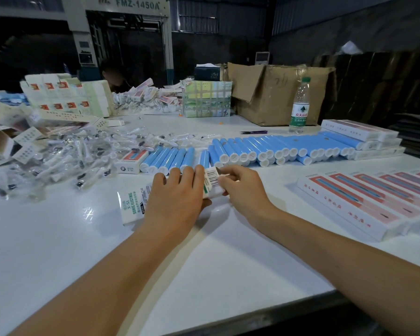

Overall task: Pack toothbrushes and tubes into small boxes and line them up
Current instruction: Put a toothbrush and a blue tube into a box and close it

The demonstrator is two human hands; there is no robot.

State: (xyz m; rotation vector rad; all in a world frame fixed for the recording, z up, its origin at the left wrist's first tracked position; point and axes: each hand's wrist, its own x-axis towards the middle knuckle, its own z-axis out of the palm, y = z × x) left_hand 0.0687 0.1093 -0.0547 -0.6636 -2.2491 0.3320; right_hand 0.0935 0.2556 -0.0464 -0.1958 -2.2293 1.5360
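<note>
Small boxes are what I am working with here, and they sit on the wide, glossy white table (58, 251) that fills most of my view. At its far right stands a creased brown cardboard carton (284, 93) with its flaps open, dull and rough against the shiny tabletop. In front of it I see a long row of smooth blue cylindrical tubes with white end caps (277, 147), lying side by side and partly stacked. To the right, flat rectangular white boxes with pink and red printed faces (364, 202) lie lined up edge to edge. On the left spreads a loose heap of toothbrush heads in crinkly clear plastic wrappers (78, 156). A clear plastic water bottle with a green cap and green label (300, 105) stands upright beside the carton.

At the centre, the white rectangular cardboard box with green lettering and a barcode (134, 204) lies flat on the table, just in front of the blue tubes. My left hand (177, 192) is curled over its middle, fingers and thumb gripping it. My right hand (240, 183) pinches the barcode end of the same box between thumb and fingertips. A small white box with a red printed top (131, 161) rests just beside the nearest tubes.
</note>
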